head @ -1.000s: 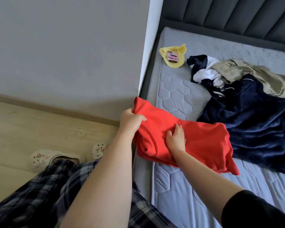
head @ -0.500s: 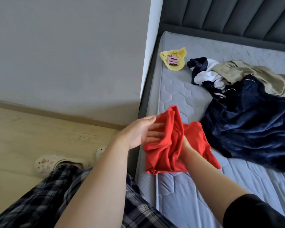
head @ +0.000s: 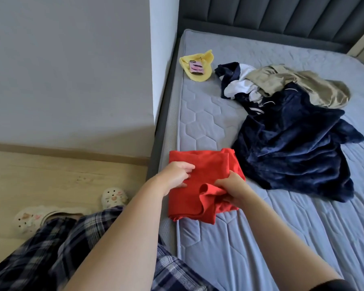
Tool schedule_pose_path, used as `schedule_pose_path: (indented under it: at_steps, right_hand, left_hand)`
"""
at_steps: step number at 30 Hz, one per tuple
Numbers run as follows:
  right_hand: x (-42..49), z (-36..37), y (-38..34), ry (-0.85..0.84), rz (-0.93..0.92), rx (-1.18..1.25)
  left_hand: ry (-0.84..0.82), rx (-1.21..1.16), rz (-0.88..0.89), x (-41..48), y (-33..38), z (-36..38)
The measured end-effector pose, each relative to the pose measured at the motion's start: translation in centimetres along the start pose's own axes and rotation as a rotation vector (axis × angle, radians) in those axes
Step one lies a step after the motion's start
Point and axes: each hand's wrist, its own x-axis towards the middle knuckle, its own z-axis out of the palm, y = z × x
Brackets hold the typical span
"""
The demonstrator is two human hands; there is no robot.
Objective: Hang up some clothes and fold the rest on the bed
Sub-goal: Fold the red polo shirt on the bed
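A red garment (head: 206, 171), folded into a rough square, lies at the near left edge of the grey mattress (head: 250, 244). My left hand (head: 177, 175) sits on its left side with fingers curled, pinching the cloth. My right hand (head: 231, 186) grips a bunched fold at the garment's right front. A dark blue plush garment (head: 292, 152) lies spread to the right, with a beige garment (head: 298, 85) and a navy-and-white piece (head: 240, 80) heaped behind it.
A yellow cloth (head: 198, 75) with a small pink item (head: 195, 68) on it lies near the mattress's far left corner. A grey wall (head: 72, 70) stands left of the bed, above a wooden floor (head: 51, 181). The padded headboard (head: 282, 17) runs along the back.
The red garment was spread out, then lifted and doubled over between both hands. It now lies flat again as a smaller square, with both hands on it.
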Motion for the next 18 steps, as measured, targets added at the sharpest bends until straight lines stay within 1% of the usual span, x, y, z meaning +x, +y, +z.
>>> schedule_pose_path:
  at_steps: [1,3,5,7,9,10,11,13,15,16,18]
  right_hand:
    - [0.0,0.2,-0.8,0.017,-0.044,-0.043]
    - [-0.2,0.7,-3.1,-0.013,-0.164,-0.057]
    - [0.1,0.8,-5.4,-0.047,-0.298,-0.167]
    - [1.0,0.2,-7.1,-0.040,-0.374,-0.313]
    - [2.6,-1.3,-7.6,0.007,-0.342,-0.411]
    - [3.4,-2.1,-7.3,0.048,-0.306,-0.453]
    - [4.1,-3.0,-6.6,0.094,-0.254,-0.493]
    - [4.8,-4.5,-4.3,0.177,-0.135,-0.520]
    - [4.8,-5.8,-2.2,0.208,-0.056,-0.476]
    - [4.6,-6.5,-1.5,0.168,-0.025,-0.416]
    - [4.2,-7.6,-0.6,-0.016,0.046,-0.287]
  left_hand:
    - [0.076,0.011,0.039,0.4,0.1,0.0]
    - [0.254,0.066,0.136,1.1,0.3,0.1]
    - [0.408,0.152,0.247,1.5,0.3,0.4]
    - [0.467,0.286,0.387,1.7,-0.1,1.2]
    - [0.410,0.557,0.474,2.1,-1.0,2.5]
    - [0.354,0.700,0.452,2.3,-1.7,3.2]
    - [0.284,0.821,0.382,2.5,-2.4,3.9]
    - [0.163,0.981,0.225,2.8,-3.7,4.9]
    - [0.121,1.070,0.176,3.2,-4.6,5.4]
    - [0.120,1.095,0.178,3.4,-4.7,5.5]
    - [0.113,1.118,0.171,3.7,-4.8,5.5]
